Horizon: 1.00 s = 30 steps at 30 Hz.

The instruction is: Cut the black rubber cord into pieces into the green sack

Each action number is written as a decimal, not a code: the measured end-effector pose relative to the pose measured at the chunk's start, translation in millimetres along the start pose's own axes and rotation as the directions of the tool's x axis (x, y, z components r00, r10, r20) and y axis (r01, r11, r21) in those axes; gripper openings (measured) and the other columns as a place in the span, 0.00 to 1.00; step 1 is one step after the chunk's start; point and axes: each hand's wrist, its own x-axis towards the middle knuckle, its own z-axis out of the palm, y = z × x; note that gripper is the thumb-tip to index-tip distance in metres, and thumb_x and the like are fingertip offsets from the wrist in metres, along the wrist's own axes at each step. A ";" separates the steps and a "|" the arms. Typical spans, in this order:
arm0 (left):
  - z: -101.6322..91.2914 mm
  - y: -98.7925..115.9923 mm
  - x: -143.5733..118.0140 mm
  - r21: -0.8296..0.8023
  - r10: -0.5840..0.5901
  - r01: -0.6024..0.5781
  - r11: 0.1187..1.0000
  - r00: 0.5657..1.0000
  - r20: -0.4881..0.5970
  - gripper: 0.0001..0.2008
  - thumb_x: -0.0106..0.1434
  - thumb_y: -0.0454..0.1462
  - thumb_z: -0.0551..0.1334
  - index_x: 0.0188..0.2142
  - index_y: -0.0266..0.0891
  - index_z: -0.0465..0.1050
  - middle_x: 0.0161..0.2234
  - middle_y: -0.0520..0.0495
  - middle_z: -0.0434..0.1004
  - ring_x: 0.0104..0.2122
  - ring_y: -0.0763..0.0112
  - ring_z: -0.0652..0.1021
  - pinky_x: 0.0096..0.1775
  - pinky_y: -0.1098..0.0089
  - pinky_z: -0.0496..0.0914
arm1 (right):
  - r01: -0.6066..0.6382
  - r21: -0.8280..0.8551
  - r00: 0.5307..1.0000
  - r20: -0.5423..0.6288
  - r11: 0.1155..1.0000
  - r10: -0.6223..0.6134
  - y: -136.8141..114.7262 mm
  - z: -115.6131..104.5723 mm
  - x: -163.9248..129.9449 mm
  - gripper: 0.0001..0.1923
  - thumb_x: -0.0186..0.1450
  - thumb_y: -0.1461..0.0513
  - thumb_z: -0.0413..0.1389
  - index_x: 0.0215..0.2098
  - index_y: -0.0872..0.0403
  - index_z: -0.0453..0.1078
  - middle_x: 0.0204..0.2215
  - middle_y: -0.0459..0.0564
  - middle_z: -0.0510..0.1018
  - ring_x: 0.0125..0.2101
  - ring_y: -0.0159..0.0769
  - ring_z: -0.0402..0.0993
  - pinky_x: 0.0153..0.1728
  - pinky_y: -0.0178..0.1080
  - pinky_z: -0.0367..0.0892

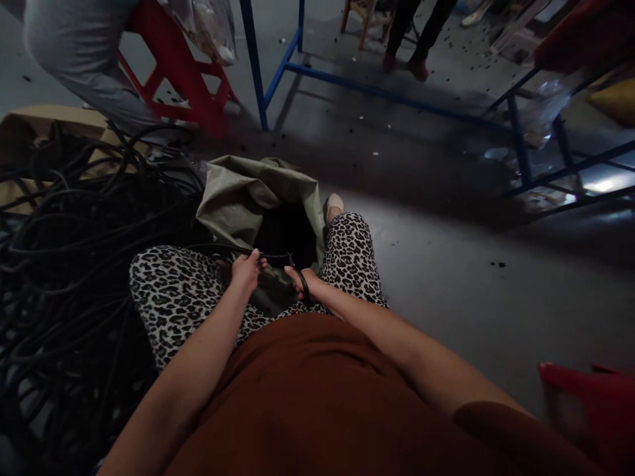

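Note:
Between my knees stands a wide-mouthed green woven sack (233, 192), its inside too dark to make out. My left hand (247, 270) is closed around a black rubber strip (272, 256) that runs in from the left over my knee. In my right hand (301, 281) is a pair of dark-handled scissors (301, 283), fingers wrapped round the handles. The blades meet the strip near its right end, over the sack's mouth. Whether they are open or closed there is too small to tell.
A large tangle of black strips (59, 244) lies at my left, partly on cardboard (54, 116). Ahead are a blue metal frame (347, 78), a red stool (178, 66) and a seated person's leg (89, 59). A red object (585, 403) stands at right.

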 end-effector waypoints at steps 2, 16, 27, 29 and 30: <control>0.0 0.1 0.3 0.016 0.003 -0.003 1.000 1.000 -0.006 0.10 0.54 0.33 0.65 0.26 0.35 0.62 0.21 0.54 0.67 0.19 0.78 0.72 0.23 0.76 0.67 | 0.008 -0.001 1.000 0.003 1.000 -0.008 2.0 0.2 1.3 0.25 0.64 0.46 0.51 0.21 0.57 0.63 0.09 0.43 0.63 0.06 0.27 0.58 0.06 0.29 0.56; 0.7 4.7 2.5 -0.055 0.069 -0.070 0.996 0.997 -0.028 0.07 0.56 0.32 0.62 0.27 0.35 0.62 0.21 0.53 0.68 0.20 0.78 0.72 0.24 0.75 0.68 | -0.067 0.057 0.991 0.118 0.996 0.060 -0.2 -3.9 -6.6 0.30 0.65 0.40 0.44 0.25 0.58 0.62 0.12 0.46 0.66 0.08 0.30 0.64 0.07 0.28 0.54; 1.8 6.5 -4.3 -0.086 0.030 -0.028 0.996 0.999 0.029 0.07 0.55 0.31 0.63 0.26 0.34 0.63 0.22 0.52 0.70 0.20 0.77 0.73 0.25 0.74 0.68 | -0.037 0.091 0.980 0.197 0.995 0.019 -1.9 0.3 -5.0 0.29 0.66 0.41 0.44 0.27 0.58 0.62 0.13 0.46 0.69 0.10 0.29 0.66 0.07 0.26 0.52; 1.5 6.1 -4.8 -0.075 0.027 -0.024 0.997 0.999 0.032 0.07 0.55 0.31 0.62 0.26 0.34 0.63 0.21 0.52 0.69 0.20 0.77 0.73 0.25 0.74 0.68 | -0.037 0.094 0.982 0.190 0.995 0.018 -1.7 0.9 -3.5 0.29 0.66 0.41 0.44 0.27 0.58 0.62 0.13 0.46 0.68 0.10 0.29 0.66 0.07 0.27 0.52; 1.3 5.8 -5.1 -0.070 0.022 -0.020 0.997 0.999 0.033 0.07 0.55 0.31 0.62 0.26 0.34 0.63 0.21 0.52 0.69 0.20 0.77 0.73 0.26 0.74 0.68 | -0.034 0.094 0.982 0.187 0.995 0.016 -1.4 1.1 -2.6 0.29 0.66 0.41 0.44 0.27 0.58 0.62 0.14 0.46 0.68 0.10 0.29 0.66 0.07 0.27 0.52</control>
